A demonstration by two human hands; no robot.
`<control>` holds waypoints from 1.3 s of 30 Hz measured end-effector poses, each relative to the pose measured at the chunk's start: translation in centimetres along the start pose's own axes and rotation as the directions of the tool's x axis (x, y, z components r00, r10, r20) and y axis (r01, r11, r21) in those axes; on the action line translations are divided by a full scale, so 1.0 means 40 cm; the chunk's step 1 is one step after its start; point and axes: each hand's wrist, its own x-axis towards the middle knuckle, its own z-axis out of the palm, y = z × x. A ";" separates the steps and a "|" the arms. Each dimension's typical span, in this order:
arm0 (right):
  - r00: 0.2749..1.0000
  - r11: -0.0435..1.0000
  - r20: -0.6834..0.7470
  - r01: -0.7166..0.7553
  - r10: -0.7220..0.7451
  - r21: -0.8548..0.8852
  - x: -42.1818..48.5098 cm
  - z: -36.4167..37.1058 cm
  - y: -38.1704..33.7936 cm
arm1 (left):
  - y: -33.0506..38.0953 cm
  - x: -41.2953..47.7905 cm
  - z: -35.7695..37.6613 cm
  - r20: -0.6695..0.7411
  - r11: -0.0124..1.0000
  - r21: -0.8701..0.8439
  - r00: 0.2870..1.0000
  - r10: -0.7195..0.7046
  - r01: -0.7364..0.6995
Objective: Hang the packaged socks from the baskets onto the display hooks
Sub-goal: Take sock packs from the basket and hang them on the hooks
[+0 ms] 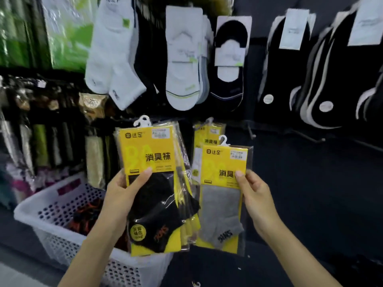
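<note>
A white basket (41, 201) with holes in its walls stands low at the left, and dark packs with orange marks (87, 216) lie inside it. Above the basket's right edge, the left hand (122, 195) holds a fanned stack of yellow sock packs (149, 146). Its grip is closed round the stack, with the thumb across the front card and the fingers behind. The front pack shows a black sock, and white plastic hangers stick up from the top of the stack. Further right of the basket, the right hand (255, 195) holds a single grey sock pack (221, 204) upright. Its grip pinches the pack's right edge, with the thumb on the yellow card. The single pack sits just beside the stack, and their edges look close to touching. Behind the gap between them, up and to the right of the basket, another yellow pack (209, 137) hangs on the dark wall. A thin metal hook (251, 131) juts out just to its right. High above the basket hang white socks (182, 65), and farther right hang black socks (286, 79) with white labels. Behind the basket, to its left, rows of wrapped goods (41, 141) fill a rack. They are too blurred to tell what they are.
</note>
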 end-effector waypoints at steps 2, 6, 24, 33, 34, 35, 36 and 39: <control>1.000 1.000 0.022 0.006 -0.006 -0.010 0.022 0.025 -0.007 | 0.016 0.018 -0.031 -0.022 0.999 -0.007 0.998 0.053 -0.053; 0.996 0.996 -0.021 0.081 -0.081 -0.027 0.032 0.037 -0.022 | 0.029 0.036 -0.072 -0.020 0.996 -0.007 0.996 0.089 -0.089; 0.988 0.985 0.143 -0.083 0.061 0.151 -0.064 0.113 0.012 | -0.078 -0.030 0.085 -0.051 0.999 0.036 0.998 0.028 -0.026; 0.944 0.959 0.268 0.239 -0.192 -0.154 0.012 0.062 -0.158 | -0.066 -0.038 0.091 0.070 0.962 0.149 0.973 0.220 -0.229; 0.939 0.947 0.282 0.257 -0.197 -0.192 0.015 0.060 -0.167 | -0.065 -0.037 0.091 0.066 0.962 0.145 0.973 0.222 -0.229; 0.936 0.937 0.291 0.267 -0.197 -0.224 0.017 0.057 -0.172 | -0.064 -0.038 0.092 0.063 0.963 0.140 0.973 0.224 -0.230; 0.935 0.930 0.298 0.270 -0.191 -0.251 0.019 0.054 -0.176 | -0.062 -0.038 0.091 0.063 0.963 0.136 0.972 0.227 -0.234; 0.936 0.918 0.309 0.264 -0.169 -0.296 0.021 0.050 -0.175 | -0.058 -0.038 0.089 0.084 0.961 0.135 0.969 0.233 -0.243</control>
